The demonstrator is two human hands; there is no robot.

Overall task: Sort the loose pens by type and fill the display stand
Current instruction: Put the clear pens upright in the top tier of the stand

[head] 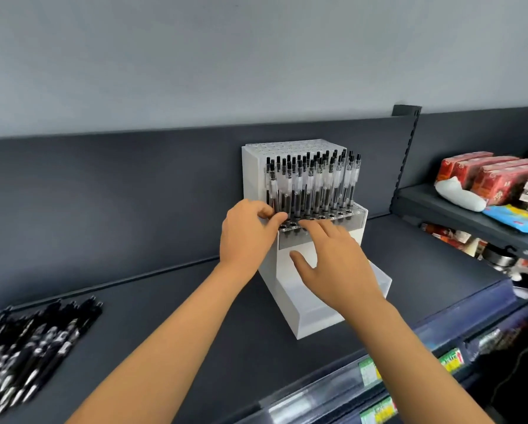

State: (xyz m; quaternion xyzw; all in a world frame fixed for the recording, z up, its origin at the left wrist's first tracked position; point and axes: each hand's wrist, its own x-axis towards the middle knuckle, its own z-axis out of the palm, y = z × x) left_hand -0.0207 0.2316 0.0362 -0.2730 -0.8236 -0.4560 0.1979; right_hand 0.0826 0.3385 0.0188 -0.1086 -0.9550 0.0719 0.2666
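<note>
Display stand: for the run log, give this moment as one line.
left hand: curled at stand corner | right hand: open, at hole row | clear pens: in stand | black pens: loose on shelf

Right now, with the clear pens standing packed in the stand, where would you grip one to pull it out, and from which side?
Pinch the black top of a front-row clear pen, coming from above. The pens stand upright with lower ends in the holes of the display stand, barrels crowded side by side; only their tops stand free.
</note>
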